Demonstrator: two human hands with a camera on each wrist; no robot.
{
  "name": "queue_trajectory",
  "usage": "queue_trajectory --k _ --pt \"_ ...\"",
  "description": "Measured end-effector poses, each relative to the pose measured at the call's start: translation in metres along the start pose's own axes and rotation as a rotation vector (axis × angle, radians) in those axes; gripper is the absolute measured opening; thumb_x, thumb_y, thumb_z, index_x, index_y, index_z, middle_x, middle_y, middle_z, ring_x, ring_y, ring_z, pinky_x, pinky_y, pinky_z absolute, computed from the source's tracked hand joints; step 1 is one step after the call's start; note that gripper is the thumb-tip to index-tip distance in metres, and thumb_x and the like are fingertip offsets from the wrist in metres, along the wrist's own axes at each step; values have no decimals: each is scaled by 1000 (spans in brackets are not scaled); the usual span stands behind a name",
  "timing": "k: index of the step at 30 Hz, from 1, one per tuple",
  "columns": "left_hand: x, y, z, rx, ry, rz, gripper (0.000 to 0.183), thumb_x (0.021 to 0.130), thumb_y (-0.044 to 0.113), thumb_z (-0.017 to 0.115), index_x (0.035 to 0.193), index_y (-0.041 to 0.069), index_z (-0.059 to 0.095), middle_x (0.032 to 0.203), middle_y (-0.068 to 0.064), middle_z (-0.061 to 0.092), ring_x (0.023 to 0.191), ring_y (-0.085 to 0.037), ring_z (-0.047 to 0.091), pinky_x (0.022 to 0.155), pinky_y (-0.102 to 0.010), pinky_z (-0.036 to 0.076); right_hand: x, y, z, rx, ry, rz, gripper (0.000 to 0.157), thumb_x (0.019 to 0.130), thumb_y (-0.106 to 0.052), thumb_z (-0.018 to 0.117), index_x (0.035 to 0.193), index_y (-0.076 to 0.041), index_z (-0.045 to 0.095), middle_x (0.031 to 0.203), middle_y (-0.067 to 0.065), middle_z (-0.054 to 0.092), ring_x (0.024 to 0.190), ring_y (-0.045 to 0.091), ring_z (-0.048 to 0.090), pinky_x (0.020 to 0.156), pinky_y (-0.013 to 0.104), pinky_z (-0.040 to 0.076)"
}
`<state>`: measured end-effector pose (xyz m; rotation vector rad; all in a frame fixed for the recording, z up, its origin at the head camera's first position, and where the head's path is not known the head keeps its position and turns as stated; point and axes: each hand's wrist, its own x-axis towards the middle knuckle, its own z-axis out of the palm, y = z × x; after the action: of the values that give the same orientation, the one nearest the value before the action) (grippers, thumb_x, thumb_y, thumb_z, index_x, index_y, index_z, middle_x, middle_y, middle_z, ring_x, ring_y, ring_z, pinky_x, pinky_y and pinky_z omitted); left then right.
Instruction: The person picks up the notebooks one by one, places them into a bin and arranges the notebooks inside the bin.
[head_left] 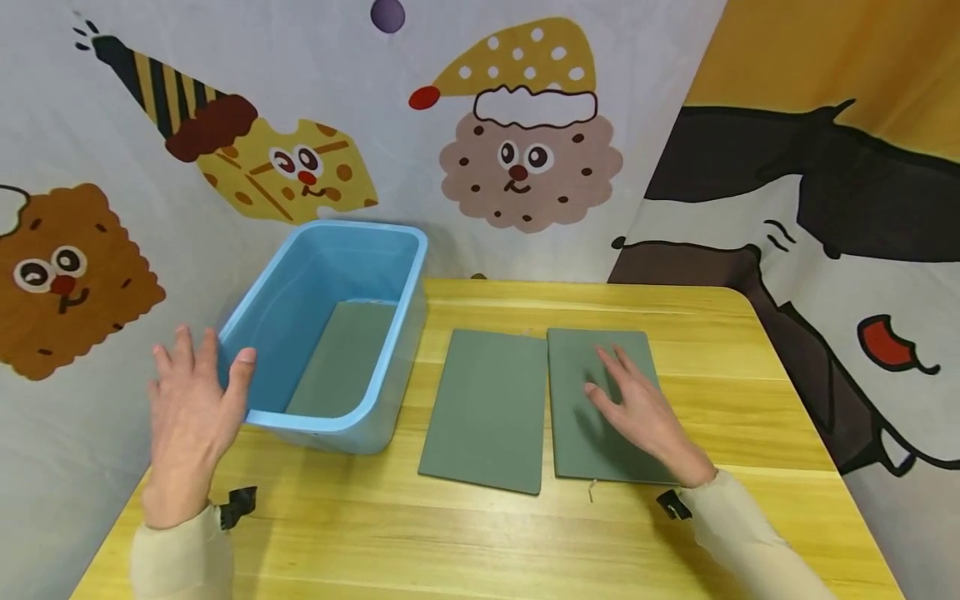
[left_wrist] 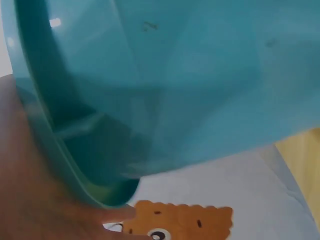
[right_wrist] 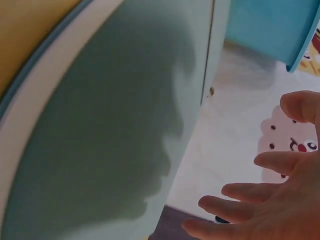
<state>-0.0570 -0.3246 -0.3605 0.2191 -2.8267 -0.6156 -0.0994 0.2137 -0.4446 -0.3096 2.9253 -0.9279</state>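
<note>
My left hand (head_left: 193, 402) is beside the near left corner of a light blue plastic bin (head_left: 408, 333), its fingers spread and straight. Whether it touches the rim I cannot tell. On the bin's bottom lies a flat grey-green notebook (head_left: 347, 354). To the right, two more grey-green notebooks lie side by side on the table: a left notebook (head_left: 486, 408) and a right notebook (head_left: 581, 442). Over the right one hovers my right hand (head_left: 641, 412), fingers apart and holding nothing, its shadow on the cover. Pale page edges (right_wrist: 55, 82) show in the right wrist view.
The wooden table (head_left: 480, 542) has a rounded far right corner. Behind it hangs a white cloth (head_left: 360, 75) printed with cartoon food faces. A thin pale cord (head_left: 592, 492) sticks out at the right notebook's near edge.
</note>
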Motion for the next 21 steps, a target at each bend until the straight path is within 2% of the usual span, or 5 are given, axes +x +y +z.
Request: queue_trajectory --k 6,13,16,21 --pt "0 28 -2 15 64 71 87 107 62 35 160 -8 26 169 -30 6 152 -57 -4 114 -79 2 -7 19 -8 -64 -12 26 76 106 -49 54 163 -6 30 165 33 20 143 59 31 106 74 33" --pt "-2 75 7 2 126 236 88 104 66 40 160 -2 33 170 -25 16 155 -52 4 116 -76 6 -15 35 -17 -86 -24 61 79 106 -51 54 162 -2 29 164 36 18 144 60 27 109 74 30" --pt "-4 96 13 -1 128 308 92 102 71 37 160 0 34 170 -21 17 156 -49 6 117 -75 7 -16 38 -19 -95 -24 74 80 105 -52 54 162 -1 29 164 36 17 144 60 26 109 74 29" --pt "-9 133 27 4 134 438 100 99 80 25 159 2 37 171 -19 18 156 -48 9 117 -75 11 -17 45 -20 -103 -28 98 82 105 -54 53 162 -1 28 163 39 18 144 61 26 108 75 29"
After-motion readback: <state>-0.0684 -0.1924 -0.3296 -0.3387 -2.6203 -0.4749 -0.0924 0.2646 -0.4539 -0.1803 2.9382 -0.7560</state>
